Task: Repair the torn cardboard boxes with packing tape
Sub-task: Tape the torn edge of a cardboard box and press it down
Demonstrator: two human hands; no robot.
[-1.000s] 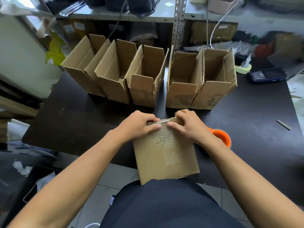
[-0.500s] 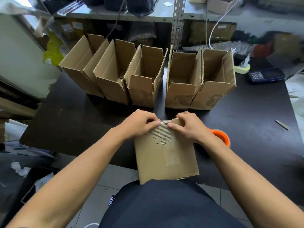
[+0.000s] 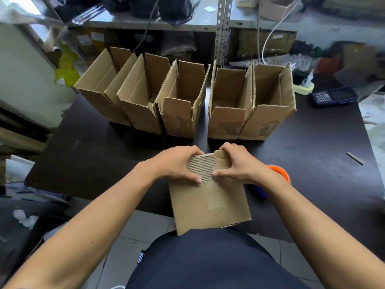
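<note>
A torn cardboard box (image 3: 208,203) lies on the near edge of the black table (image 3: 93,159), its face up. A patch of bare corrugation (image 3: 203,165) shows near its far end, with a strip of clear tape along that edge. My left hand (image 3: 177,163) grips the far left corner, thumb pressed beside the patch. My right hand (image 3: 239,163) grips the far right corner, thumb on the patch's right side. An orange tape roll (image 3: 280,171) lies just right of my right wrist, mostly hidden.
Several open cardboard boxes (image 3: 181,105) stand in a row across the table's middle, some with torn fronts (image 3: 229,127). A dark handset (image 3: 333,96) lies at the far right. A small strip (image 3: 355,158) lies right. Metal shelving (image 3: 220,28) stands behind.
Both thumbs have slid toward me across the torn patch, from the box's far edge to the patch's near side. The box stays where it was.
</note>
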